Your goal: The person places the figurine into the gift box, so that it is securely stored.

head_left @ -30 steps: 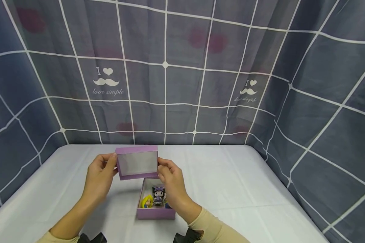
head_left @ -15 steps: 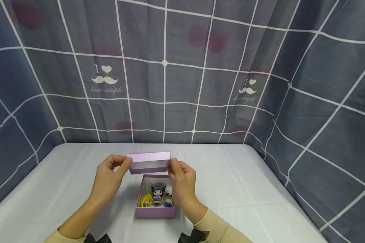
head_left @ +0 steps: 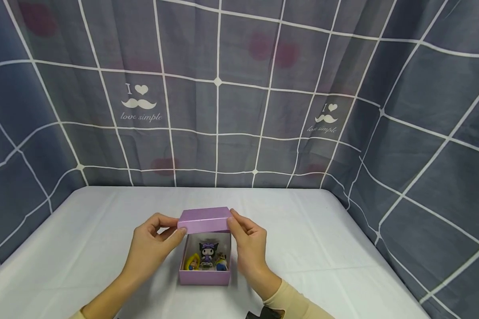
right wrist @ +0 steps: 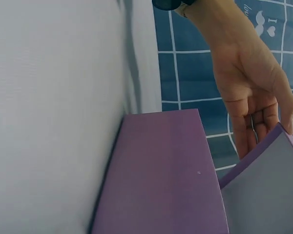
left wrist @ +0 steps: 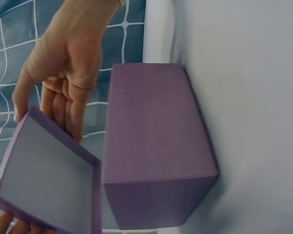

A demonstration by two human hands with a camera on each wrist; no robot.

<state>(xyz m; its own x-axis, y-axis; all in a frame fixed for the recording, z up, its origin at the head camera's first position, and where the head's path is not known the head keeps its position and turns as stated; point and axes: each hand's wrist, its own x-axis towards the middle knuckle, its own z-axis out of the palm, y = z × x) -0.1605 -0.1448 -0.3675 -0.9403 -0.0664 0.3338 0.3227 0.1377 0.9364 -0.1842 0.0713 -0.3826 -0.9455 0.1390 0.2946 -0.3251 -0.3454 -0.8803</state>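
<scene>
A purple box lid point(head_left: 205, 218) is held tilted over the far end of an open purple box point(head_left: 205, 278). My left hand point(head_left: 149, 246) pinches the lid's left end between thumb and fingers. At its right end, my right hand point(head_left: 250, 248) grips it the same way. Inside the box stand a dark-haired figurine point(head_left: 207, 254) in the middle, a yellow-haired figurine point(head_left: 192, 262) on the left and a blue-and-white figurine point(head_left: 221, 262) on the right. The left wrist view shows the lid's pale inside point(left wrist: 49, 175) facing the box wall point(left wrist: 156, 122).
The box rests on a white cloth-covered table point(head_left: 323, 248). A grey-blue curtain with a white grid point(head_left: 239, 110) hangs behind the table and along both sides. A black strap point(head_left: 263, 313) is on the right wrist.
Both hands have moved the lid right and down, closer to the box. The lid has turned from showing its pale inside to showing its purple outside.
</scene>
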